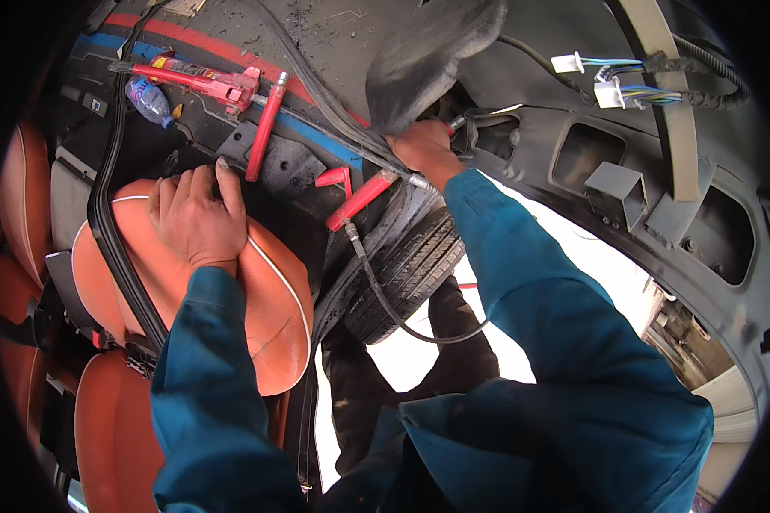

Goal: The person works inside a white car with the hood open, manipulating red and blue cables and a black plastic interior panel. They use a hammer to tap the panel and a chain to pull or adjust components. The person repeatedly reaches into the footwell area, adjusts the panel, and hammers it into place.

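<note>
I have my left hand (198, 209) palm down on the orange seat (269, 286), fingers a little spread and gripping nothing that I can see. My right hand (423, 152) is over on the far side, right of centre, its fingers curled round a red piece (451, 128) that shows just past the knuckles; the thumb is hidden from me. A dark flap (436, 64) hangs at the far side of that hand.

Nearer and to its left lies the red ram (359, 202), slanted, with a black hose (372, 278) running from its near end, across the tyre (409, 274) and off to the right. I cannot tell whether the ram and the red piece are one part.

Far left I see a red pump (198, 83) with a plastic bottle (150, 103) just beside it, and right of them a red tube (267, 128). A black strip (111, 227) crosses the seat's left side. Far right, white connectors (609, 93) hang on wires.
</note>
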Demonstrator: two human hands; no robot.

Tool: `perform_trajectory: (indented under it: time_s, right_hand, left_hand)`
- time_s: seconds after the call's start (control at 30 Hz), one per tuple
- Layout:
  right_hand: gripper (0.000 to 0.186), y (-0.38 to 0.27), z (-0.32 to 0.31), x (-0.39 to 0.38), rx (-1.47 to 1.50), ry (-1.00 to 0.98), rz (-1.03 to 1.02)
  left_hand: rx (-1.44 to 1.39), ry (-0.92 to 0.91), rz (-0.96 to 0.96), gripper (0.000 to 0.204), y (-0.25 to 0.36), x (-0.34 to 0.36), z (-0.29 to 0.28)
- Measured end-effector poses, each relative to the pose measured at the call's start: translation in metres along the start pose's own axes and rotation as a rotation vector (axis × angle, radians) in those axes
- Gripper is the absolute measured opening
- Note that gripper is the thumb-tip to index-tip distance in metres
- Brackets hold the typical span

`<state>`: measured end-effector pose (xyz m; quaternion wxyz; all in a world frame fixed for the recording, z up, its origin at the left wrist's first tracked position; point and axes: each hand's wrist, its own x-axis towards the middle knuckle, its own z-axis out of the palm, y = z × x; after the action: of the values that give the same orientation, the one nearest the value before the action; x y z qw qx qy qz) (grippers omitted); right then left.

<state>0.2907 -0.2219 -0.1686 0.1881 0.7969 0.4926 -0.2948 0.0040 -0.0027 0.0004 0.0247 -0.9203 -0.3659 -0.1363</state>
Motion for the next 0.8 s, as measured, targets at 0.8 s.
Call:
perform_trajectory:
  time_s: [0.8]
  right_hand:
    - [0.032, -0.088, -0.057, -0.062, 0.654, 0.535, -0.061]
  left_hand:
    - [-0.155, 0.090, -0.006, 0.024, -0.007, 0.002, -0.001]
